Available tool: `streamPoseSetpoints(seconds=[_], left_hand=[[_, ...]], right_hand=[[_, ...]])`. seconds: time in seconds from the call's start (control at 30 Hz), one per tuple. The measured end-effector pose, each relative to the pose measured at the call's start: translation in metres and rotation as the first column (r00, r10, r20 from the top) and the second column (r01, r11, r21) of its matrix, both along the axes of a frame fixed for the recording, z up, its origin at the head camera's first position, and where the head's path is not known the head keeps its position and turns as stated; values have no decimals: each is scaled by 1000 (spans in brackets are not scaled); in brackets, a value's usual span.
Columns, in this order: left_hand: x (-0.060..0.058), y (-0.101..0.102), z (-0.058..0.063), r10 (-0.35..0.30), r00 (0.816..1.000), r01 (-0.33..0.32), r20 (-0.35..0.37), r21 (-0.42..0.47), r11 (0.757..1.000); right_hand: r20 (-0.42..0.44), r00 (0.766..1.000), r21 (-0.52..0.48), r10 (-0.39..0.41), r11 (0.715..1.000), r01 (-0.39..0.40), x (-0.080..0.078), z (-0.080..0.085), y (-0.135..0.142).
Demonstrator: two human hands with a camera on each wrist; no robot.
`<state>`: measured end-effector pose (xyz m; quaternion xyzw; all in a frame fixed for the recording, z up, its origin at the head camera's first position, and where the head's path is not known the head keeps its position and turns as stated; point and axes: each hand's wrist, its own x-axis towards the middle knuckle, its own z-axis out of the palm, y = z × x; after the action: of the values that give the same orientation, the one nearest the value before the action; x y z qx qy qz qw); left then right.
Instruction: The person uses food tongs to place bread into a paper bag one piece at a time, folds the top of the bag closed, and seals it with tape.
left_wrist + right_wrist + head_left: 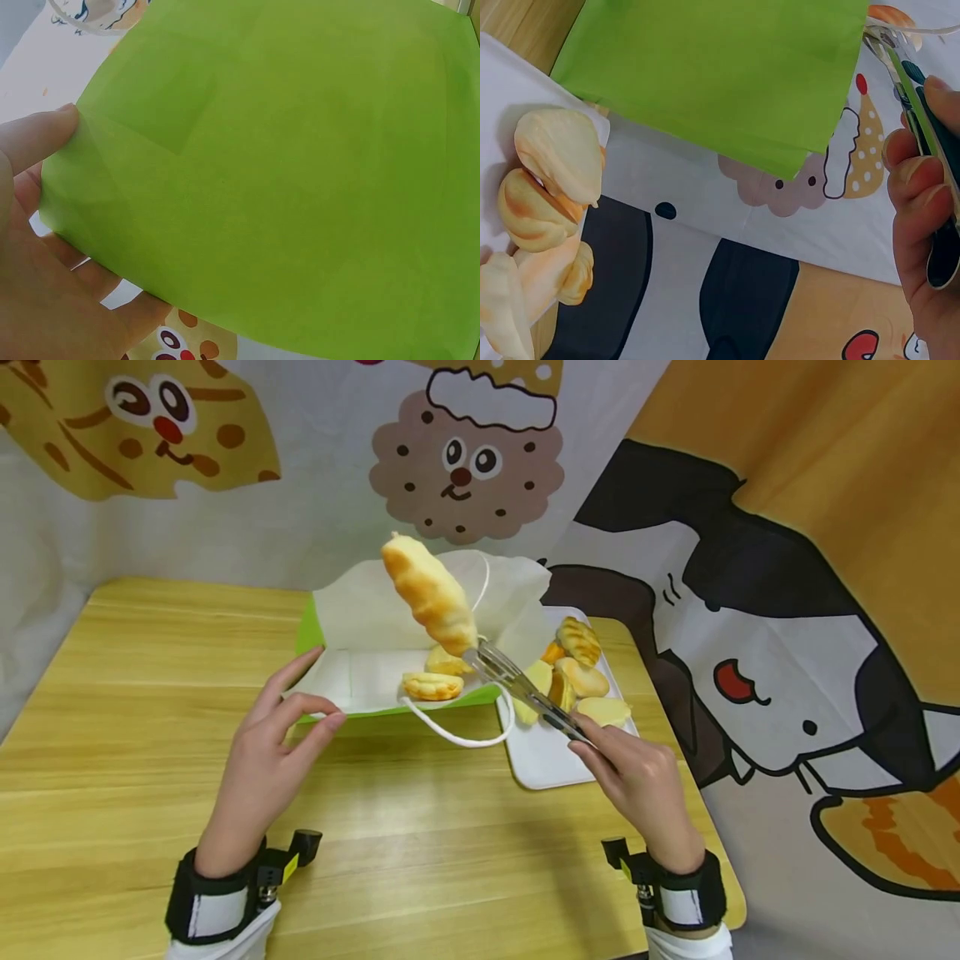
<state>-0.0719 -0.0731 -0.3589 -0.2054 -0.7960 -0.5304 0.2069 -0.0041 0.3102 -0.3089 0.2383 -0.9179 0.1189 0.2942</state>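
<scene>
My right hand (645, 777) grips metal tongs (528, 689), whose tips pinch the lower end of a long, golden-brown bread roll (429, 593). The roll slants upward above the mouth of a paper bag (367, 602), green outside and white inside. At the bag's left side, my left hand (270, 752) holds the rim. Its thumb lies at the edge of the green wall (285, 150) in the left wrist view, other fingers partly hidden behind it. A small bread piece (432, 686) lies at the bag's mouth, with another (447, 662) just behind.
Right of the bag, a white tray (551, 768) carries several bread pieces (581, 678). A white cord handle (468, 742) loops out from the bag's front. Behind the wooden table (150, 710) hangs a cartoon-printed cloth (300, 535).
</scene>
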Motion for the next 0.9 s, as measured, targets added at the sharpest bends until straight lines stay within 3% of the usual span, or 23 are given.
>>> streamPoseSetpoints(seconds=[0.23, 0.43, 0.67, 0.9], left_hand=[[-1, 0, 1, 5, 1000, -5, -2, 0, 1000], [-1, -1, 2, 8, 1000, -8, -9, -1, 1000], [-1, -1, 1, 4, 1000, -4, -2, 5, 1000], [-2, 0, 0, 5, 1000, -5, -8, 5, 1000]], right_hand=[[-9, 1000, 13, 27, 1000, -27, -1, 8, -1], [-28, 998, 97, 57, 994, -54, -4, 24, -2], [-40, 994, 251, 102, 964, -88, -11, 47, -3], [38, 992, 337, 124, 933, -130, -18, 61, -12]])
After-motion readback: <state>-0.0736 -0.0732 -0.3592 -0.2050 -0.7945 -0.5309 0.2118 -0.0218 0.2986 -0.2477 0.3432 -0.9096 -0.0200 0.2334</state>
